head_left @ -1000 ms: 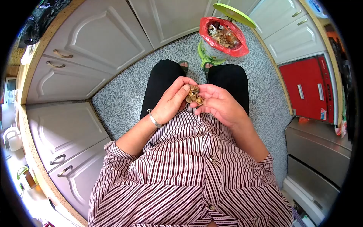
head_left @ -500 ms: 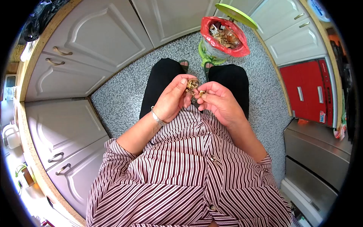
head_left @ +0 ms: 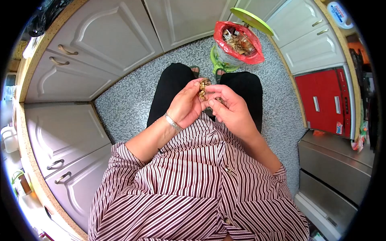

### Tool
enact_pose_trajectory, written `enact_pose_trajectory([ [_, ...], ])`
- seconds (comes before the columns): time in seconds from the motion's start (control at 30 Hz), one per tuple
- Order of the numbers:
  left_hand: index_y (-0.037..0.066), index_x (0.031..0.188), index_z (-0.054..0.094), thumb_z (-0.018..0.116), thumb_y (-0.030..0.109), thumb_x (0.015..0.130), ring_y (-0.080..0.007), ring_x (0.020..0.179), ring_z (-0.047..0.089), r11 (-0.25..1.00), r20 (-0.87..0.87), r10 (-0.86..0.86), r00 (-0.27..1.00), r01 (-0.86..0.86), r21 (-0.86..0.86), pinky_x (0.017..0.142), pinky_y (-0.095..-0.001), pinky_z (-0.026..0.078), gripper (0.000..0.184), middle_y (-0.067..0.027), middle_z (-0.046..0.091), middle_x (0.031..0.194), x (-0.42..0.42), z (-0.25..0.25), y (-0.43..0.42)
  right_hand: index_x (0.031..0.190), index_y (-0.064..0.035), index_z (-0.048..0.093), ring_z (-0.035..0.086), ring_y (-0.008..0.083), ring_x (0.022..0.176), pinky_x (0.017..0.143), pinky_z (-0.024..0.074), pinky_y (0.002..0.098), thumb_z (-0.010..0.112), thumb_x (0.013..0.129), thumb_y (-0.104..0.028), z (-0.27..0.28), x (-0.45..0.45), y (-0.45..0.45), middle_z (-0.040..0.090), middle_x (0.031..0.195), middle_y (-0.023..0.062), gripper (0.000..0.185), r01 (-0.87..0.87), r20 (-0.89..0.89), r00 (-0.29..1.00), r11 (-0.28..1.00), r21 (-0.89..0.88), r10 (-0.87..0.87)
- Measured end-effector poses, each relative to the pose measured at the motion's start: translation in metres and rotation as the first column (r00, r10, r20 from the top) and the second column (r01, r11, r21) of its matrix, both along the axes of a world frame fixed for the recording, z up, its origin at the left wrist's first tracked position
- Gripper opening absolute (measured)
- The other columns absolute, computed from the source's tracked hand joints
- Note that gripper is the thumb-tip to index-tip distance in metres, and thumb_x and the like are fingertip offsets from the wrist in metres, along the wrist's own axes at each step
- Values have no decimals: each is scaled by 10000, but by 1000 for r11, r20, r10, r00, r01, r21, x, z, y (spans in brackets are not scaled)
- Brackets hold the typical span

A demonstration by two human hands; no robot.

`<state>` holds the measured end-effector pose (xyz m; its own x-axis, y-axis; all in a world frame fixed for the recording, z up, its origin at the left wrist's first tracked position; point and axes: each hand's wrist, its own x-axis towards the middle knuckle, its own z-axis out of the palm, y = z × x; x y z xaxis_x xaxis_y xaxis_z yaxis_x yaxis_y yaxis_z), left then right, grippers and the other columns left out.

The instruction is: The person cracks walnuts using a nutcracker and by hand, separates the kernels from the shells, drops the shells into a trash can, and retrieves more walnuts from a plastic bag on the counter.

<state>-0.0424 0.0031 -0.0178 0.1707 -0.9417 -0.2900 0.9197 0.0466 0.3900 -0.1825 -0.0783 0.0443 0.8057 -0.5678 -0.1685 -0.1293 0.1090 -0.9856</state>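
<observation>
Left hand (head_left: 185, 105) is pinching a crinkled brown piece (head_left: 203, 87); right hand (head_left: 235, 111) is pinching a small fragment (head_left: 219, 100) just beside it; beyond both, a bin (head_left: 226, 55) is standing.

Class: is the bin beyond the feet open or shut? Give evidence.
Open: the bin has its green lid tilted up, and brown scraps show inside the red liner.

The left hand (head_left: 185, 103) has rolled over, showing more palm than a second ago, and the bracelet (head_left: 173, 122) has come round with the wrist! Over to the right hand (head_left: 234, 111): half a second back its fingertips pinched a pale scrap, and now there's a darker piece (head_left: 219, 99) there, against the left fingers!
</observation>
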Motion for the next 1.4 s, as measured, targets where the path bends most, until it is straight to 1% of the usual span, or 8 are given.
enact_pose_trajectory([
  [0.2, 36, 1232, 488, 375, 218, 1059, -248, 990, 626, 1000, -13, -30, 999, 30, 7, 889, -397, 524, 276, -118, 602, 1117, 5, -9, 6, 1229, 18, 526, 565, 106, 758, 656, 481, 229, 500, 920, 12, -18, -8, -8, 601, 1033, 61, 310, -62, 175, 985, 949, 310, 7],
  [0.43, 39, 1240, 490, 390, 222, 1055, -243, 1014, 628, 999, -13, -26, 1000, 26, -27, 893, -395, 527, 279, -119, 610, 1135, 3, -14, 6, 1207, 7, 527, 557, 93, 787, 660, 476, 221, 483, 911, 39, -18, -7, -3, 589, 1070, 58, 301, -26, 129, 992, 969, 246, -6],
  [0.63, 42, 1262, 484, 385, 208, 1057, -227, 997, 631, 1000, 5, -26, 1000, 26, 10, 885, -379, 533, 282, -121, 614, 1150, 2, -18, 6, 1225, -5, 523, 532, 58, 749, 629, 449, 191, 519, 926, 22, -13, -7, -2, 607, 995, 40, 301, -27, -42, 999, 999, 20, 28],
  [0.73, 36, 1272, 473, 372, 205, 1061, -206, 953, 633, 998, 34, -46, 998, 47, -37, 846, -348, 543, 289, -129, 620, 1142, 4, -23, 8, 1232, -3, 525, 535, 70, 723, 624, 454, 206, 528, 940, -11, -16, -8, -2, 617, 972, 50, 291, -11, 8, 1000, 994, 108, 11],
  [0.8, 31, 1275, 465, 365, 206, 1063, -197, 932, 633, 999, 53, -37, 998, 39, -37, 820, -332, 545, 292, -132, 623, 1132, 4, -19, 8, 1231, 12, 525, 545, 91, 734, 641, 461, 222, 530, 960, -65, -25, -8, -5, 627, 999, 69, 282, 150, 111, 974, 925, 349, -199],
  [0.97, 20, 1276, 447, 352, 211, 1067, -177, 884, 628, 998, 99, -45, 994, 50, -49, 752, -295, 539, 299, -139, 632, 1111, -4, -10, 4, 1224, 24, 519, 623, 225, 936, 726, 490, 347, 521, 966, -113, -80, -11, -17, 638, 1064, 115, 292, 125, 149, 941, 722, 680, -303],
  [1.27, 36, 1269, 456, 379, 222, 1063, -133, 828, 595, 993, 210, -114, 971, 116, 7, 705, -255, 511, 288, -108, 630, 1112, -7, -4, 3, 1109, 27, 564, 621, 227, 882, 760, 504, 392, 472, 977, -149, -84, -10, -18, 644, 1016, 121, 238, -38, 249, 928, 592, 805, -278],
  [1.4, 50, 1266, 467, 415, 230, 1056, -122, 823, 587, 991, 341, -132, 931, 129, 30, 696, -247, 500, 281, -66, 612, 1065, -13, -5, 5, 1034, 1, 577, 603, 207, 821, 729, 506, 385, 458, 977, -153, -86, -8, -13, 628, 930, 97, 203, -65, 290, 916, 611, 789, -277],
])
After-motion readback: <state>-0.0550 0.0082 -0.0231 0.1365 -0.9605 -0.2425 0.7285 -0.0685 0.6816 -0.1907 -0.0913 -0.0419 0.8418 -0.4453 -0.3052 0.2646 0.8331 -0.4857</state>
